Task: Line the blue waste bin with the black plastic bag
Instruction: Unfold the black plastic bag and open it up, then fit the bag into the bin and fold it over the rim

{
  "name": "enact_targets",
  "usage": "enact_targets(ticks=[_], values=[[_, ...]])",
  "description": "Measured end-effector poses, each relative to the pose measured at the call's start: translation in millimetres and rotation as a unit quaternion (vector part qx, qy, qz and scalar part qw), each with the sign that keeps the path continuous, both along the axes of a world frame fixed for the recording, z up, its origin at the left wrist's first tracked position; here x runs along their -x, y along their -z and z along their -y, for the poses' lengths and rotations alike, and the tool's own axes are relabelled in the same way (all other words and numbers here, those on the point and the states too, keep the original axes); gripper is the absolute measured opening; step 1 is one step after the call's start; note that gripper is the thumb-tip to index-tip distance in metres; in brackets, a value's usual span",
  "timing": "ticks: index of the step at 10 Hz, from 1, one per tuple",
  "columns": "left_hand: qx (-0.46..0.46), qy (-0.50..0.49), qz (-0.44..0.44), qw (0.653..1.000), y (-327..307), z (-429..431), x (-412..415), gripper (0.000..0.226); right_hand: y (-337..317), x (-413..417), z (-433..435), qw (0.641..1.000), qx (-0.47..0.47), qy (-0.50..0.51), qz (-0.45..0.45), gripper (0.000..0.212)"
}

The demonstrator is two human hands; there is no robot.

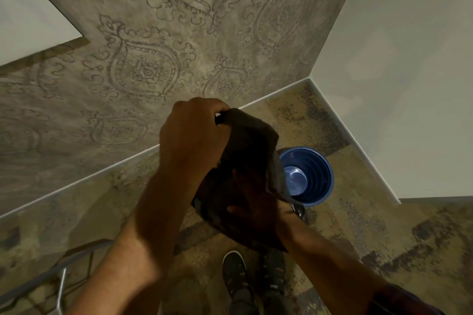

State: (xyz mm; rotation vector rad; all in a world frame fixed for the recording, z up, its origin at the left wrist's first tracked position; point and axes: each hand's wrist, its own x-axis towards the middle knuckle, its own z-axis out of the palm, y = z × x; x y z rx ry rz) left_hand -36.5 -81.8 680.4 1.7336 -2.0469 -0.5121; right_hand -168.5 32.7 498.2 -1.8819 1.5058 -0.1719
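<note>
The blue waste bin (311,176) stands upright on the carpet near the room's corner, with nothing inside it. I hold the black plastic bag (248,151) in the air just left of the bin, and it covers part of the bin's near rim. My left hand (190,135) pinches the bag's top edge from above. My right hand (252,210) is inside the thin bag, dimly visible through the plastic, spreading it from within.
A patterned grey wall (153,64) runs along the left and a plain white wall (399,84) along the right, meeting behind the bin. My shoes (234,273) stand on the mottled carpet below. A metal frame (61,286) sits at the lower left.
</note>
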Motion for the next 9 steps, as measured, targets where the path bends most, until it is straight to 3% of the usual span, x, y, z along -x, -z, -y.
enact_targets(ticks=[1, 2, 3, 4, 5, 6, 7, 8, 9], values=[[0.018, -0.004, 0.021, 1.000, 13, 1, 2, 0.029, 7, 29, -29, 0.992, -0.096, 0.082, -0.022, 0.036], [0.020, 0.007, 0.051, 0.998, 30, -3, 5, 0.028, -2, 33, -36, 0.996, -0.067, 0.063, -0.017, 0.035], [0.017, 0.041, 0.031, 0.999, 45, -14, 13, 0.037, -26, 19, -28, 0.990, 0.069, 0.126, 0.012, 0.034], [0.024, 0.089, -0.027, 0.995, 49, -24, 20, 0.037, -24, 20, -37, 0.921, 0.284, 0.268, -0.003, 0.052], [0.027, 0.154, -0.041, 0.987, 56, -31, 21, 0.024, -33, 36, -32, 0.873, 0.314, 0.372, -0.017, 0.100], [-0.008, 0.190, -0.021, 0.982, 63, -35, 16, 0.023, -41, 55, -23, 0.874, 0.269, 0.398, -0.071, 0.107], [-0.117, 0.179, -0.004, 0.977, 74, -35, 8, 0.027, -37, 73, -21, 0.912, 0.213, 0.348, -0.051, 0.043], [-0.197, 0.191, 0.061, 0.960, 92, -35, 1, 0.047, -40, 87, -27, 0.910, 0.174, 0.374, 0.043, 0.025], [-0.200, 0.168, 0.134, 0.956, 113, -40, -7, 0.027, -49, 103, -35, 0.900, 0.191, 0.384, 0.074, 0.042]])
